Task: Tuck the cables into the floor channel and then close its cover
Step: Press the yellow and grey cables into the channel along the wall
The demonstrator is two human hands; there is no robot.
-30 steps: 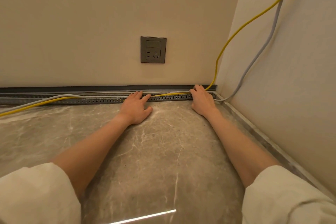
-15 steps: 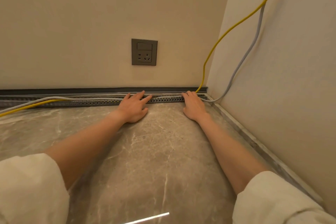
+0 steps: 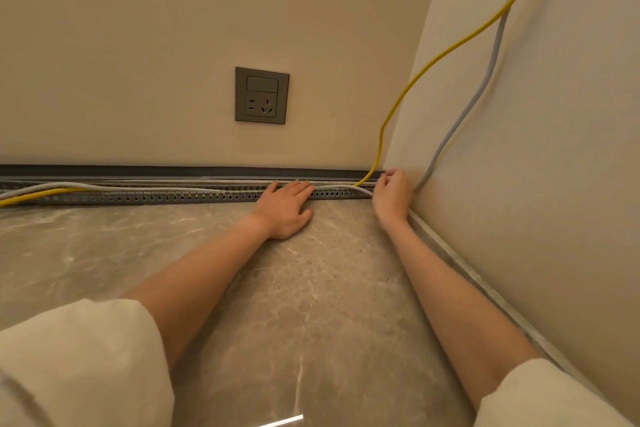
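A grey slotted floor channel [image 3: 166,197] runs along the foot of the back wall, with its top uncovered. A yellow cable [image 3: 436,59] and a grey cable [image 3: 485,80] drop down the right wall into the corner and run left along the channel. At the far left both cables lift out over the channel's front edge. My left hand [image 3: 284,208] lies flat on the floor, its straight fingers pressing on the channel and cables. My right hand [image 3: 393,196] sits in the corner with fingers curled at the grey cable; whether it holds the cable is hidden.
A grey wall socket [image 3: 262,95] is set in the back wall above the channel. A dark strip [image 3: 138,170] runs along the wall behind the channel. The right wall [image 3: 554,184] meets the marble floor [image 3: 311,288] close beside my right arm.
My right hand has slid right along the channel into the corner and its fingers have curled. My left hand has stayed flat at the channel's middle.
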